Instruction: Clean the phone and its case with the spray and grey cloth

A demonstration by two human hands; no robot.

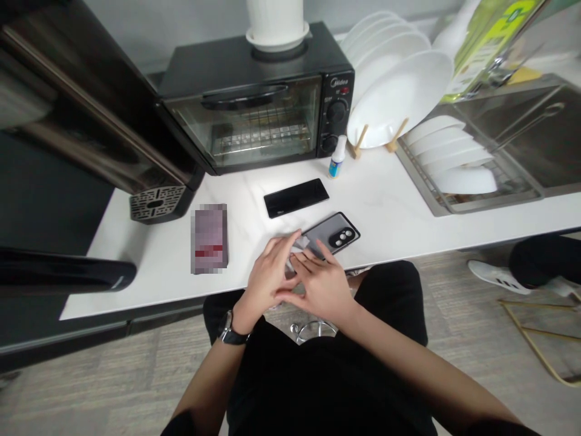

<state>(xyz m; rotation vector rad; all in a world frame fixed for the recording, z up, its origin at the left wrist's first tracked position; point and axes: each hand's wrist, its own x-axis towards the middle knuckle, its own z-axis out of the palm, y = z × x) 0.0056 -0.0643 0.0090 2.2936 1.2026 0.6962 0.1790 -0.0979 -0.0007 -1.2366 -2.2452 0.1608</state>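
Observation:
A phone case point(318, 235) lies flat near the counter's front edge, grey with a black rim and camera holes at its right end. My left hand point(271, 272), with a watch on the wrist, comes over its left end, fingers stretched forward. Close against it is my right hand point(323, 280), its index finger reaching over the case. Between my fingers shows a small pale grey, crumpled piece point(301, 242); both hands seem closed on it, but its kind is unclear. Behind the case lies a black phone point(296, 198), screen side up.
A small spray bottle point(336, 158) stands before a toaster oven point(254, 121). Left is a blurred purple-grey item point(210, 239), near a black dispenser's drip tray point(157, 203). Plates point(402, 97) stand in a rack beside the sink point(521, 121). Someone's shoe point(497, 275) is at right.

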